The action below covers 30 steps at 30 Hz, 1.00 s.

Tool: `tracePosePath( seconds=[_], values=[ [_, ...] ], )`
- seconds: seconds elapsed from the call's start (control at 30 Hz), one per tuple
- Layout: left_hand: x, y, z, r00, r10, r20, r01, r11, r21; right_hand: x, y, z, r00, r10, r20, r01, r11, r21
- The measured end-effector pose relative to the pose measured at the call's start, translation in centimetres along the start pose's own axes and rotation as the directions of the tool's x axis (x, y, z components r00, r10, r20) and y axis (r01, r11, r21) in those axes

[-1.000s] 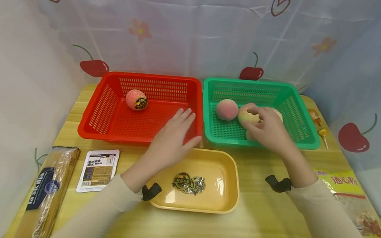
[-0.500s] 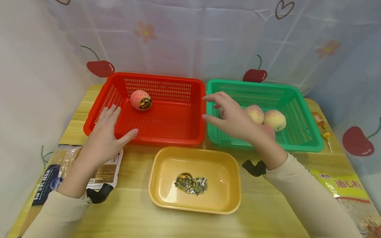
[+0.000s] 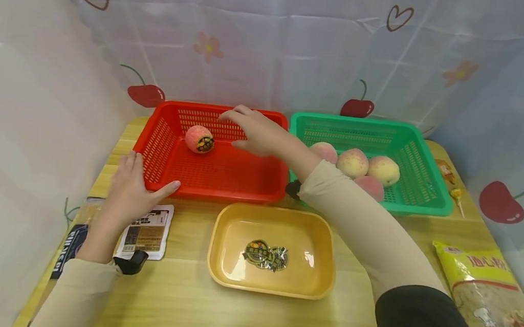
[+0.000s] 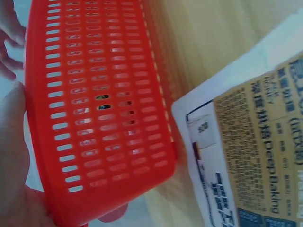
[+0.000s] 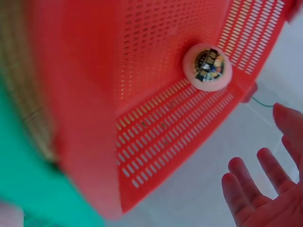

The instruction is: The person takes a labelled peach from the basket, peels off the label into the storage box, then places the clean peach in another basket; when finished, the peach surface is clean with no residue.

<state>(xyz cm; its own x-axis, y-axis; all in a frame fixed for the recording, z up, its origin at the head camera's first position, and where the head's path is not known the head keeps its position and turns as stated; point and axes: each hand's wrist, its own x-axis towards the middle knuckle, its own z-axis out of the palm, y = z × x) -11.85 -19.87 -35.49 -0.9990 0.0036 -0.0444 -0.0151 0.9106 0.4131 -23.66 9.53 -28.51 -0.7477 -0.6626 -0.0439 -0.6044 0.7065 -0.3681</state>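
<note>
A peach with a dark sticker (image 3: 199, 139) (image 5: 208, 66) lies in the red basket (image 3: 214, 180) (image 4: 94, 118) (image 5: 156, 123) near its back left. My right hand (image 3: 251, 128) (image 5: 262, 184) reaches across over the basket's back part, fingers spread and holding nothing, just right of that peach. My left hand (image 3: 133, 186) rests against the basket's front left corner, thumb along the front rim. Several peaches (image 3: 353, 163) lie in the green basket (image 3: 418, 196).
A yellow tray (image 3: 318, 270) with peeled stickers (image 3: 264, 254) sits in front of the baskets. A white packet (image 3: 146, 231) (image 4: 246, 156) and a spaghetti pack (image 3: 64, 250) lie at the left. A yellow pasta bag (image 3: 487, 299) lies at the right, small sweets (image 3: 455, 193) beside the green basket.
My right hand left the green basket and swung left over the red basket toward the stickered peach. My left hand moved from above the tray to the red basket's front left corner.
</note>
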Motion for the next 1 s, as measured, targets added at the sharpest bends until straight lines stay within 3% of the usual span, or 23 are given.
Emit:
tracePosePath(
  seconds=[0.27,0.53,0.87,1.0],
  values=[
    [-0.6,0.4,0.5,0.999,-0.008,-0.044,0.007,1.000,-0.017,3.9,-0.3,1.5,0.995,0.029,0.099,-0.013,0.988,-0.157],
    [-0.9,1.1,0.9,0.998,-0.002,-0.056,0.001,1.000,-0.021,5.8,0.1,2.7,0.984,0.067,0.167,-0.020,0.962,-0.271],
    [-1.4,1.8,1.2,0.999,0.002,-0.046,-0.002,1.000,-0.012,7.1,0.2,4.4,0.976,-0.002,0.219,0.068,0.954,-0.292],
    [-1.6,2.0,1.2,0.999,-0.002,-0.037,0.002,1.000,-0.015,7.2,0.1,5.1,0.975,0.027,0.222,0.027,0.971,-0.238]
  ],
)
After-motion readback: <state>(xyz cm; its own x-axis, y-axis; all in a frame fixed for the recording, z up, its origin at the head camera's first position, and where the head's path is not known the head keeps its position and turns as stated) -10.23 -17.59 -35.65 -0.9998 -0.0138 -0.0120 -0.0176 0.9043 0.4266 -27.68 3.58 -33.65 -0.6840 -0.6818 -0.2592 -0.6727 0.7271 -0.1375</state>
